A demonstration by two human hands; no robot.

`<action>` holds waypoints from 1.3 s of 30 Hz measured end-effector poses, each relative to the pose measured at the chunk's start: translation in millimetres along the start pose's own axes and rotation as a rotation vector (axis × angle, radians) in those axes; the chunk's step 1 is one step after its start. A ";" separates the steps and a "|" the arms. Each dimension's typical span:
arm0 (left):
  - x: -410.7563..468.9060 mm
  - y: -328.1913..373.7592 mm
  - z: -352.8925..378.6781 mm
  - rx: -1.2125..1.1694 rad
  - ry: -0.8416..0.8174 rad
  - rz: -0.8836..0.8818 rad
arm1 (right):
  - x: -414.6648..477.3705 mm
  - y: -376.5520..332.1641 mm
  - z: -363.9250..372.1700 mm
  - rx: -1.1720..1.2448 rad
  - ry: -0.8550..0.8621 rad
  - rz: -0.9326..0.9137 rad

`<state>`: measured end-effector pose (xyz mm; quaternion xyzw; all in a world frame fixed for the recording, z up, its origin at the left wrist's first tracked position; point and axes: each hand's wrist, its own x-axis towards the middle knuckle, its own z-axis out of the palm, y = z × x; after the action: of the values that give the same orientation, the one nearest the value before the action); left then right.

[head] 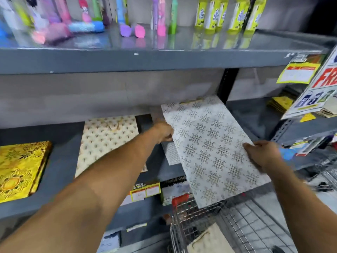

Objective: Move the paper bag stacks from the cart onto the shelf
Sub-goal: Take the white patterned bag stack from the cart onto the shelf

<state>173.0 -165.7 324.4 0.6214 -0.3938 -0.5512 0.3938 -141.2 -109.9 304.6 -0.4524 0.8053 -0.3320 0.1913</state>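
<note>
Your left hand [162, 132] grips the left edge of the white patterned paper bag stack [209, 143], and your right hand [262, 154] clamps its right edge. The stack is tilted, its far end over the grey shelf [62, 161] and its near end overhanging the wire cart [209, 220]. A cream bag stack [109, 141] lies flat on the shelf to the left.

A shop aisle: grey metal shelving [164, 59] carries rows of yellow-green bottles [229, 13] at upper right, yellow price labels [145, 191] clipped to the shelf edge at lower centre, a promotional sign with red lettering [317, 92] at right, and a wire shopping cart [228, 221] at bottom.
</note>
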 end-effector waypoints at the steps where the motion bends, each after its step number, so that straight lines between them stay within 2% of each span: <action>1: 14.3 -2.6 0.5 0.063 0.041 0.004 | 9.0 -3.7 10.3 -0.024 -0.007 0.004; 5: 57.4 -12.0 -8.7 0.267 0.220 0.039 | 30.7 -17.4 52.8 -0.078 -0.072 0.016; 9: 92.7 -17.1 -22.4 0.520 0.237 0.065 | 49.3 -29.6 96.3 -0.060 -0.114 0.055; 13: 116.7 -19.0 -26.2 0.615 0.237 0.061 | 60.6 -38.1 122.2 -0.069 -0.107 0.057; 20: 141.1 -22.3 -29.2 0.632 0.357 0.032 | 63.0 -47.8 145.7 -0.275 0.011 0.029; 28: 146.5 -29.1 -29.7 0.747 0.320 0.038 | 62.6 -47.0 148.7 -0.365 -0.001 -0.055; 31: 142.5 -25.5 -29.1 0.744 0.330 0.065 | 54.4 -51.4 141.2 -0.400 0.043 -0.134; 33: 132.5 -20.8 -26.1 0.855 0.389 0.152 | 49.5 -50.7 131.1 -0.410 0.083 -0.201; 35: 116.8 -19.3 -20.1 1.075 0.438 0.369 | 44.9 -44.6 115.1 -0.410 0.125 -0.259; 39: 73.1 -22.6 8.0 1.231 0.375 0.739 | 26.6 -11.1 74.6 -0.433 0.208 -0.353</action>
<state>172.3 -225.0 275.4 0.6404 -0.7411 0.0530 0.1945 -102.8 -163.7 259.6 -0.5790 0.7818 -0.2252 -0.0541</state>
